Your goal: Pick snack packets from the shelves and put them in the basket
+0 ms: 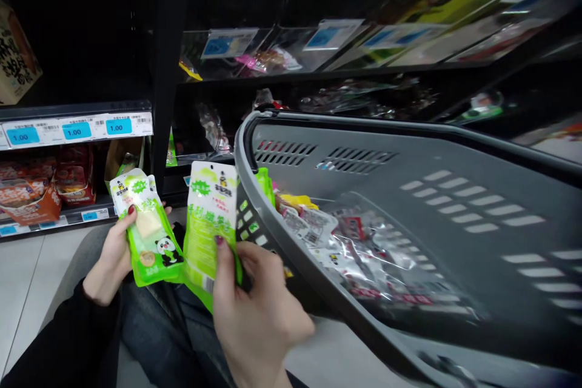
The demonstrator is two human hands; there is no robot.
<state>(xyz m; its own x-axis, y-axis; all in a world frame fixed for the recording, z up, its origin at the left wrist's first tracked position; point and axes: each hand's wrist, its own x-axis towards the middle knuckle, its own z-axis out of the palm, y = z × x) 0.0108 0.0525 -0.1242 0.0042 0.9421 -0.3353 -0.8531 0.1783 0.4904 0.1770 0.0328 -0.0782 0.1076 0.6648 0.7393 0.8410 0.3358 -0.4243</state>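
My left hand [113,254] is closed on a green-and-white snack packet [148,224] with a panda printed at its lower end. Pinched between thumb and fingers of my right hand [259,309] is a similar green-and-white snack packet [211,212], held upright with its printed side toward me. The lower edges of the two packets meet, and more green packaging shows beneath them. Just right of the second packet stands a grey shopping basket [454,157]. Inside it lie several clear-wrapped snack packs [364,242], with green and yellow wrappers near its left end.
Black shelves with blue-and-white price labels [75,131] run along the back. Red snack boxes [75,176] sit on the lower left shelf, and a printed carton [16,54] above. Pale floor tiles [20,267] show at left. The basket's rim fills much of the right side.
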